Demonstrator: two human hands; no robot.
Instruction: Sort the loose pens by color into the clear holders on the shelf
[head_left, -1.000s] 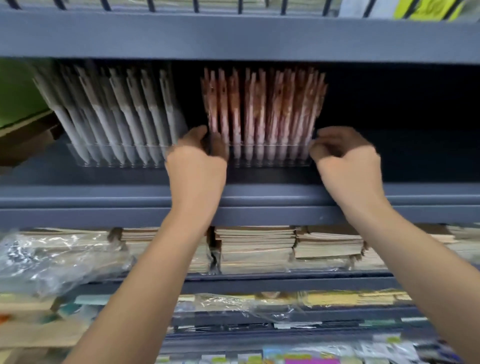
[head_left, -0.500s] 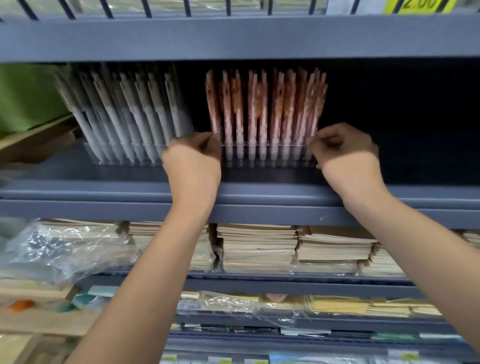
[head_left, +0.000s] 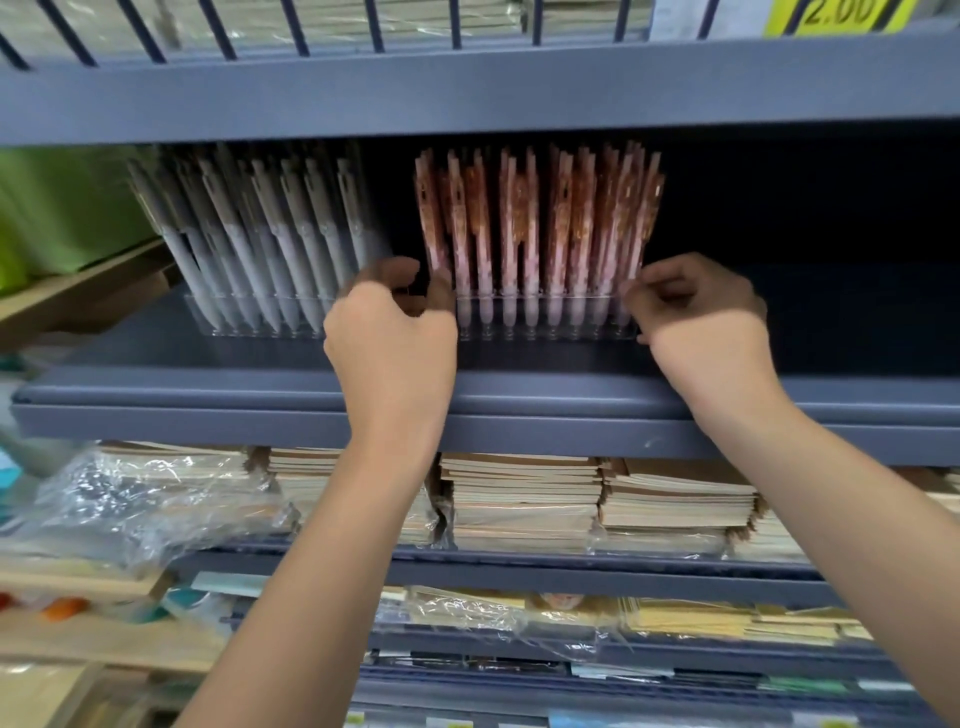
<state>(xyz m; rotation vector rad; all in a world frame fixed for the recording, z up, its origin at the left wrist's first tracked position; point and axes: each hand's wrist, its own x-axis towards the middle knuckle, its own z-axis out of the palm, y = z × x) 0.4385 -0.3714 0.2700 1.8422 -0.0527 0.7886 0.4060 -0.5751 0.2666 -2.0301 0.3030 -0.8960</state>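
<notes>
Two clear holders stand side by side on a blue-grey shelf (head_left: 857, 405). The left holder (head_left: 244, 325) carries several pale grey pens (head_left: 260, 234) leaning left. The right holder (head_left: 545, 327) carries several pink and orange patterned pens (head_left: 545, 223) standing upright. My left hand (head_left: 389, 348) curls around the left end of the right holder, thumb and fingers by the leftmost pink pen. My right hand (head_left: 701, 332) grips that holder's right end with curled fingers. No loose pen shows in either hand.
The shelf stretches dark and bare to the right of the pink holder. An upper shelf edge (head_left: 467, 93) hangs close above the pen tops. Stacked notebooks (head_left: 524, 504) and crumpled plastic wrap (head_left: 145, 499) lie on the shelf below. A green box (head_left: 57, 208) sits far left.
Both hands stay at the two ends of the pink pen holder. My left hand's fingers have spread slightly apart. The view has shifted a little.
</notes>
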